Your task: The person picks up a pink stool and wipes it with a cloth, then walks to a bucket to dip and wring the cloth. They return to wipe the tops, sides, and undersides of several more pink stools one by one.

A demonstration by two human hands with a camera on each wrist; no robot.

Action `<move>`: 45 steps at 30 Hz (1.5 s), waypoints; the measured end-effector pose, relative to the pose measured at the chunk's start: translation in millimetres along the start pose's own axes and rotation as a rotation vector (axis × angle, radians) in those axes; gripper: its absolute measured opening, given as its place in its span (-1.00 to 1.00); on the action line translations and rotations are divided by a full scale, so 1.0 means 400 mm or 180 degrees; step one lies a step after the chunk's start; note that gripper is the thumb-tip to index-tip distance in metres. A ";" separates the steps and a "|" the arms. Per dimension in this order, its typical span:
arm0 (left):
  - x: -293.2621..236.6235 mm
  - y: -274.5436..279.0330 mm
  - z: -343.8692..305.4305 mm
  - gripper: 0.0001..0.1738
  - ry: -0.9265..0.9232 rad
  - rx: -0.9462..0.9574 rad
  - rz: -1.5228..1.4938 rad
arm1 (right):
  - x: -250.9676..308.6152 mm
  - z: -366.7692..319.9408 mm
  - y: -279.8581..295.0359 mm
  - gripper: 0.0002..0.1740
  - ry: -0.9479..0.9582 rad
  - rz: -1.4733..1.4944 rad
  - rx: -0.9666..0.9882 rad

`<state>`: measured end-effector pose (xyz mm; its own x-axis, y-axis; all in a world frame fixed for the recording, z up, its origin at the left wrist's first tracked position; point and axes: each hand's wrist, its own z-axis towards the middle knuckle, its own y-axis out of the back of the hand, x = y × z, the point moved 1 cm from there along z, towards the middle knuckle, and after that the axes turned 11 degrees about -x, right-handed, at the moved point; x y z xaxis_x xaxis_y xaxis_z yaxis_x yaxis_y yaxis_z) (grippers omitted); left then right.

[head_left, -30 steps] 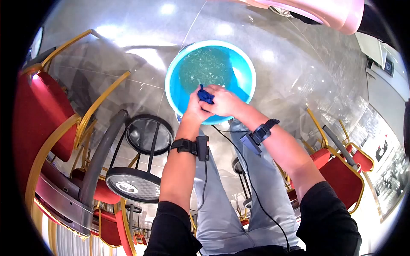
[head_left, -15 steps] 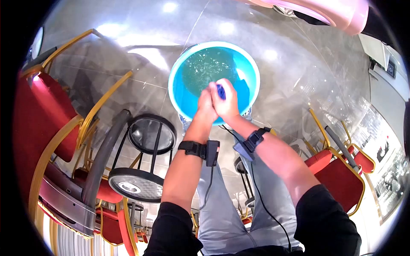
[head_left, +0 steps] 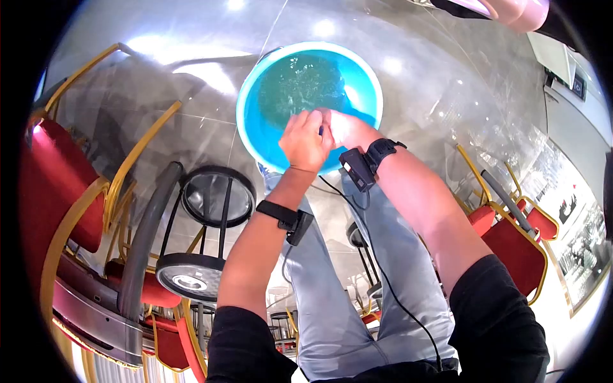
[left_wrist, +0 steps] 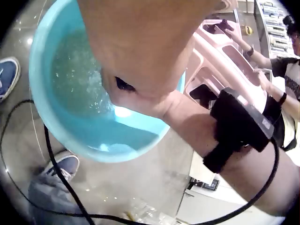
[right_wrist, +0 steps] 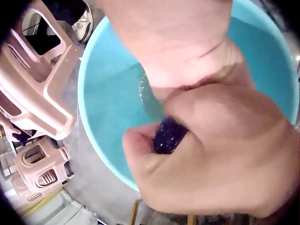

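Observation:
A wadded dark blue cloth [head_left: 321,130] is squeezed between my two hands, mostly hidden by the fingers. My left hand [head_left: 305,142] grips it with the knuckles up; in the right wrist view a wet-looking end of the cloth [right_wrist: 169,136] pokes out between its thumb and curled fingers. Pressed against it, my right hand [head_left: 345,129] holds the cloth from the other side, its fingers largely hidden. Both hands are over the near part of a light blue basin [head_left: 255,127]. Rippled, greenish water [head_left: 300,86] lies inside.
Round black-framed stools [head_left: 217,198] and red chairs [head_left: 60,179] stand at my left, with more red chairs [head_left: 516,258] at right. Pink plastic furniture [left_wrist: 225,61] and another person [left_wrist: 286,77] appear beyond the basin. A black cable [head_left: 389,281] runs over my legs.
My hands have twisted against each other around the cloth. The left has rolled knuckles-up, the right wrist has turned, and the cloth is now mostly covered.

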<state>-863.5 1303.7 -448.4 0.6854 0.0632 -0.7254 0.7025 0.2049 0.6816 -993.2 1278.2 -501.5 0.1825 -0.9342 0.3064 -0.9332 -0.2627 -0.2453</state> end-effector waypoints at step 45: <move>0.050 0.254 0.028 -0.53 0.3518 -0.0376 -0.0654 | -0.022 -0.026 -0.028 -0.27 -0.0332 -0.1974 -0.1608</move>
<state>-776.2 1315.0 -392.4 -0.0277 0.8349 -0.5497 0.7196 0.3984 0.5688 -987.7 1291.9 -492.1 0.7178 -0.6784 0.1568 -0.6752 -0.6233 0.3944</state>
